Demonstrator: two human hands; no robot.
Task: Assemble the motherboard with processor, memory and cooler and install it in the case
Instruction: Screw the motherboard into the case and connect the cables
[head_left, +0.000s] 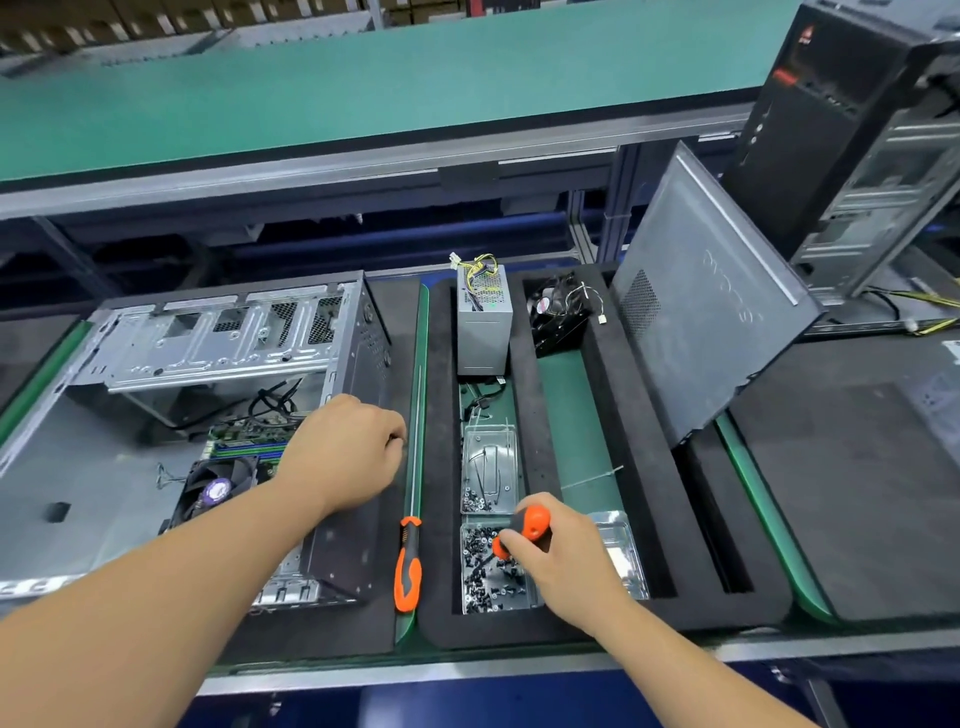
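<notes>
Green matting covered the bench where the case (218, 395) lay open, motherboard (244, 447) inside. The right hand (558, 553) gripped a short screwdriver (524, 532), tip down in the screw tray (493, 571). The left hand (345, 454), fingers curled on the case wall, sat nearer the board, left of the tray.

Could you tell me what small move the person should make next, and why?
Probably lift one screw on the short screwdriver tip: the right hand holds it in the screw tray, while the left hand rests on the case, motherboard already inside.
</notes>
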